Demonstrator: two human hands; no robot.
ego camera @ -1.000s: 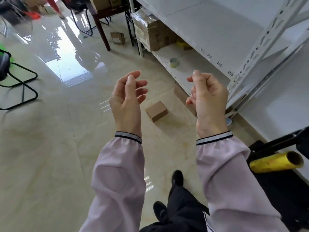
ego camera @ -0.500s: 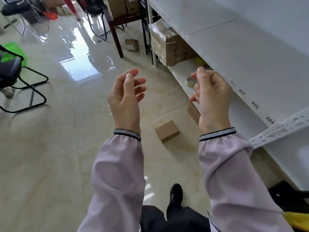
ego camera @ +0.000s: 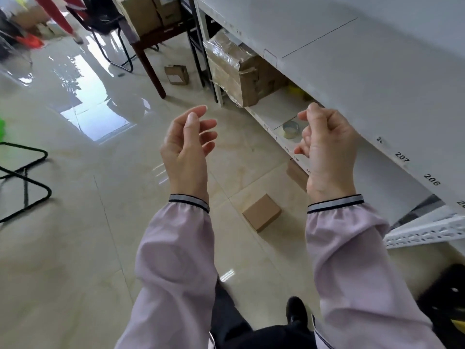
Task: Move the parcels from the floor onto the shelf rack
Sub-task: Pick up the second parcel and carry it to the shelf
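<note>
A small brown cardboard parcel (ego camera: 261,212) lies on the tiled floor between my raised forearms. A second brown parcel (ego camera: 297,173) leans at the foot of the rack, partly hidden by my right hand. A third small parcel (ego camera: 177,74) sits farther off by a table leg. The white shelf rack (ego camera: 352,79) runs along the right. My left hand (ego camera: 187,149) is held up, empty, fingers loosely curled and apart. My right hand (ego camera: 324,147) is also raised, fingers curled in, holding nothing.
A large taped carton (ego camera: 236,71) and a tape roll (ego camera: 290,128) sit on the rack's low shelf. A dark wooden table (ego camera: 151,41) with boxes stands at the back. Black chair frames (ego camera: 22,180) are at left. The floor is glossy. My shoe (ego camera: 297,311) is below.
The view has shifted forward and left along the rack; the parcel on the floor now appears lower in frame. Both hands stay raised and empty in much the same pose.
</note>
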